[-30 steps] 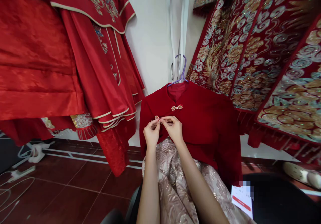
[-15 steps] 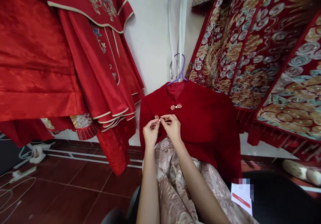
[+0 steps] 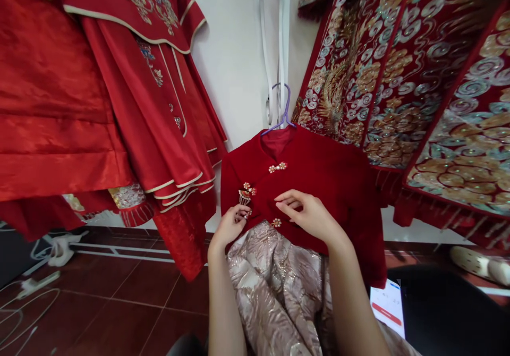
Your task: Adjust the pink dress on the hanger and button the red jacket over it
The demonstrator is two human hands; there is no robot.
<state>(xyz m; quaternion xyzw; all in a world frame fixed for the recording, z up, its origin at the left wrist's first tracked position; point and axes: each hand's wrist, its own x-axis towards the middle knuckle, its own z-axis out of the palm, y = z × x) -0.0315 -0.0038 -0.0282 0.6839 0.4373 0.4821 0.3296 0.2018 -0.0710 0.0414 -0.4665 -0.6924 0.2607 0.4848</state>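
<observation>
A dark red jacket [image 3: 314, 170] hangs in front of me on a purple hanger [image 3: 287, 106]. Its collar clasp [image 3: 278, 168], made of pearly flowers, is joined. Below it, at the left side, a beaded brooch with a fringe [image 3: 244, 194] shows under a flower clasp. My left hand [image 3: 231, 225] pinches a small pearly flower clasp [image 3: 247, 214] at the jacket's left edge. My right hand [image 3: 308, 212] hovers over the jacket front, fingers loosely stretched, holding nothing. Another flower clasp [image 3: 276, 222] sits at the lower hem, between the hands.
Shiny patterned fabric [image 3: 274, 292] lies below the jacket, under my forearms. Red garments [image 3: 131, 90] hang at left, and embroidered ones [image 3: 382, 79] at right. A phone [image 3: 387, 308] rests at the lower right near a black seat [image 3: 450, 313]. Cables [image 3: 43, 303] trail across the floor.
My hands have parted from the side clasp. The left moved down to a lower clasp; the right drew away to the right and opened. The fringed brooch and hem clasp now show.
</observation>
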